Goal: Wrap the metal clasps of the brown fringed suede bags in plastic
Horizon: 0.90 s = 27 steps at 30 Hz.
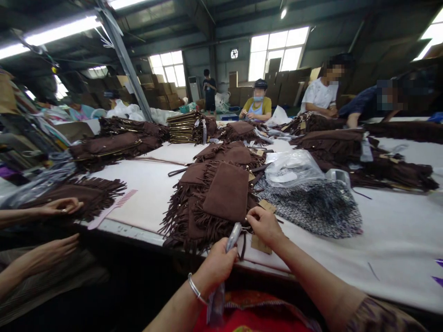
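Observation:
Brown fringed bags [226,191] lie in a pile at the table's front edge, straight ahead of me. My left hand [219,260], with a silver bangle on the wrist, is closed around a rolled strip of clear plastic [233,236], whose lower part hangs below the hand. At the pile's lower right corner, my right hand [265,224] pinches something too small to make out. A brown cardboard tag [261,244] lies just below that hand, and another tag [267,206] sits above it.
Right of the pile are a knitted black-and-white cloth [311,207] and a clear plastic bag [294,168]. A pink comb [112,209] lies left, near another person's hands [62,206]. Stacked bags [187,127] stand farther back; several people are around the table [148,184].

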Tool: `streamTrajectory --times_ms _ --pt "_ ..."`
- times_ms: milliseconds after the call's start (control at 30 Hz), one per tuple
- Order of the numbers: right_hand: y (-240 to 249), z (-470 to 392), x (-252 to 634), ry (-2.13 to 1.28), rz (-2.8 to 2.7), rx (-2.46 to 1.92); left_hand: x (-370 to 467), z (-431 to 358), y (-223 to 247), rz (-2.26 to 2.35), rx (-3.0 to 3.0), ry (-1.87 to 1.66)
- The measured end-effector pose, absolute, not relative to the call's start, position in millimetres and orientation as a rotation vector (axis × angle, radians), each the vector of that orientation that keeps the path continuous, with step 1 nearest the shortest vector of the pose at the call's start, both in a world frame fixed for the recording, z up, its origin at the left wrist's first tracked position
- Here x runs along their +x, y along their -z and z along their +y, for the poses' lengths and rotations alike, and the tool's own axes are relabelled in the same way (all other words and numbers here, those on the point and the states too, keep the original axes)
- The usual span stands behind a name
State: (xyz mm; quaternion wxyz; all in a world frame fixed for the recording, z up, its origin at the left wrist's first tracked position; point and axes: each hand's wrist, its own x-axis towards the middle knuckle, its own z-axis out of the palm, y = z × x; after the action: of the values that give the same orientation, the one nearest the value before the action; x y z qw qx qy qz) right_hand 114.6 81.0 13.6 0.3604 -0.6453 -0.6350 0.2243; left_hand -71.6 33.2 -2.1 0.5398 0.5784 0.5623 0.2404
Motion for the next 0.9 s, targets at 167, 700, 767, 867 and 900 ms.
streamTrajectory --times_ms 167,700,767,867,900 --pt "-19.5 71.0 103.6 -0.694 -1.689 -1.744 -66.9 29.6 -1.4 1.4 1.767 -0.615" --pt "15.6 74.9 93.7 -0.073 -2.01 -1.777 -63.3 15.2 -0.8 0.959 0.475 -0.591" --pt "20.5 75.3 99.1 -0.074 -1.999 -1.755 -60.8 13.4 -0.3 0.965 0.481 -0.598" --pt "24.0 69.9 112.5 -0.12 -1.974 -1.602 -57.6 12.2 -4.0 1.033 0.569 -0.581" --pt "23.6 65.6 117.4 -0.138 -1.982 -1.517 -57.3 12.1 -5.6 1.059 0.606 -0.563"
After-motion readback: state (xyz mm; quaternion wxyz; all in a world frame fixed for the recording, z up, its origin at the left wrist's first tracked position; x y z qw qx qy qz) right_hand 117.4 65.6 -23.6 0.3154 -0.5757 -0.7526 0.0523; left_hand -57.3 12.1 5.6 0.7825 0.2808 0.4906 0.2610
